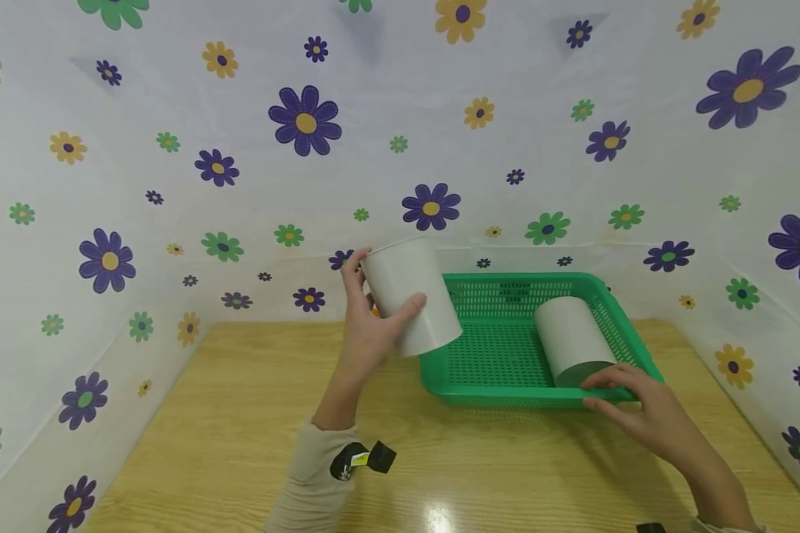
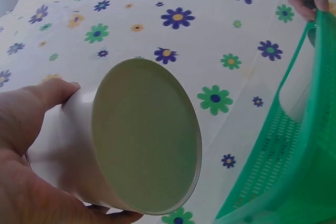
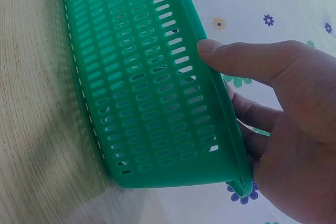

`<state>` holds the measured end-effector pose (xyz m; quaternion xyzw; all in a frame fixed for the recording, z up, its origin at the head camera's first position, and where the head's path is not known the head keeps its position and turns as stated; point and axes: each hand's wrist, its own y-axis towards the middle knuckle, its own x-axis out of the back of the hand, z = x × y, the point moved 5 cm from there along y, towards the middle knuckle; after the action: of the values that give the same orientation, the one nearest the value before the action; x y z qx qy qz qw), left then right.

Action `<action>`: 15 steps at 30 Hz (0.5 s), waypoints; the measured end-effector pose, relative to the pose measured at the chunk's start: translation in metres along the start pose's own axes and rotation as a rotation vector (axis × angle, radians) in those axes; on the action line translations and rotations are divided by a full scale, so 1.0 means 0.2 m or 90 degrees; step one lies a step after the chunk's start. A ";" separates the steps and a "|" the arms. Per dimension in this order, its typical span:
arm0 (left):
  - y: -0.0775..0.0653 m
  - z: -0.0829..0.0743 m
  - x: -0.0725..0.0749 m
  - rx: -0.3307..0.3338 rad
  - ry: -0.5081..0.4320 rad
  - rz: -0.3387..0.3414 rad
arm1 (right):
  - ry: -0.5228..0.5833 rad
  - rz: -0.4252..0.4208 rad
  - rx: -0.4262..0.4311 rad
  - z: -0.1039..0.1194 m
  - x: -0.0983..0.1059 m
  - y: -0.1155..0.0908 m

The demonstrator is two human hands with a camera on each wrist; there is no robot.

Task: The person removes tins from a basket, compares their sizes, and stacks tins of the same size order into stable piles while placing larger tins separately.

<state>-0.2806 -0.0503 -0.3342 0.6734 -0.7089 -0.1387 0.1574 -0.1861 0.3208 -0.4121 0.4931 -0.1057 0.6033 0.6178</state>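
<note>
left grip [image 1: 370,334] holds white cylinder [image 1: 418,275]; right grip [image 1: 653,416] pinches basket rim [image 1: 507,395] at five o'clock.
cylinder's greenish end [image 2: 147,137]: hidden in head view, plain in left wrist.

The table [image 1: 240,414] in front of me has a yellowish wood grain and shines at its near middle. A green slotted basket [image 1: 507,396] sits directly on it, toward the far right.
</note>
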 end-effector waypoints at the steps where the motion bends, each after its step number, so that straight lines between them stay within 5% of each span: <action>1: -0.01 -0.01 0.02 -0.007 0.000 -0.006 | 0.003 0.000 0.000 0.00 0.00 0.00; 15: -0.09 -0.05 0.37 -0.090 0.007 -0.089 | 0.004 0.003 -0.008 0.01 -0.01 0.00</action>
<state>-0.2634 -0.1257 -0.3305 0.7091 -0.6478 -0.1956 0.1984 -0.1863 0.3184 -0.4122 0.4871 -0.1084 0.6057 0.6197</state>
